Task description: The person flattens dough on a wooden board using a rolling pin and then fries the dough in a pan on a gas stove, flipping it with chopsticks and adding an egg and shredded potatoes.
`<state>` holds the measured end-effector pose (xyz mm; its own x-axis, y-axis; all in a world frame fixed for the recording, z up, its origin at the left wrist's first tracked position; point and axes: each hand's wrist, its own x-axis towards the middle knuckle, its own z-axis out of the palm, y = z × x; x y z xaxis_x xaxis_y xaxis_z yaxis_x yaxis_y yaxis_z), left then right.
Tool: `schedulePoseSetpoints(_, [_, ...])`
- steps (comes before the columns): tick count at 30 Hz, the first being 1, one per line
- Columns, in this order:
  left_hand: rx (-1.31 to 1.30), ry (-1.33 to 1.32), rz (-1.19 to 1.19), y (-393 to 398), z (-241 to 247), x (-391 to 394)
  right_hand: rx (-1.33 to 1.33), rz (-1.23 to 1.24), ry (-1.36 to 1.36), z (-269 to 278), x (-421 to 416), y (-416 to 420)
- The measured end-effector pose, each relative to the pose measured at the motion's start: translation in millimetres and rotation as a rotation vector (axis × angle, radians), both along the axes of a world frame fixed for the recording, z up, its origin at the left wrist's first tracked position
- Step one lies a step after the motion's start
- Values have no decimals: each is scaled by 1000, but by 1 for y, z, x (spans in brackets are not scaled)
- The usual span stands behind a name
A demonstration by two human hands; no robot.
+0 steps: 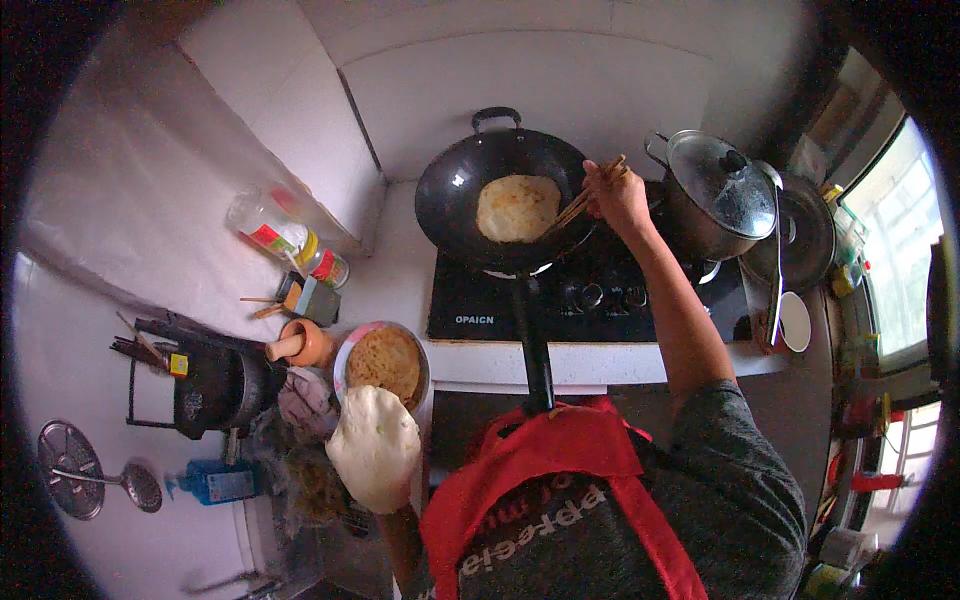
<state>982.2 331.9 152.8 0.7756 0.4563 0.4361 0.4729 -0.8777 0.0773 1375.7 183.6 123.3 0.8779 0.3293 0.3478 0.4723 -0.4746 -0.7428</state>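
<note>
A lightly browned flatbread (519, 208) lies in a black wok (450, 169) on the gas hob. My right hand (616, 196) grips a bundle of wooden chopsticks (571, 211), whose tips touch the flatbread's right edge. A pale, uncooked round of dough (373, 450) with green flecks lies draped over my left hand, which is hidden beneath it; only the forearm shows below. Just above the dough, a browned flatbread (384, 361) fills a plate with a pink-marked rim (347, 352), and the dough overlaps its near edge.
The wok's long handle (534, 352) points towards my red apron (540, 450). Right of the wok stand a lidded pot (716, 195), a ladle (777, 262) and a white bowl (795, 322). A wooden mortar (306, 343), jars (328, 268) and a blue bottle (219, 481) are at the left.
</note>
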Motion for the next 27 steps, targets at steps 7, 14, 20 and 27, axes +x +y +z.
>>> schedulePoseSetpoints(7, [83, 22, 41, 6, -8, -8, -54, -195, -315, 33, -15, 11])
schedulePoseSetpoints(14, [27, -65, -23, 5, -19, -3, 222, 17, 131, -10, -9, 57])
schedulePoseSetpoints(20, [205, 88, 60, 3, -13, 5, 649, 248, 600, -16, -13, 28])
schedulePoseSetpoints(27, [205, 89, 31, -2, -12, 7, 164, 79, 55, -7, 26, 14])
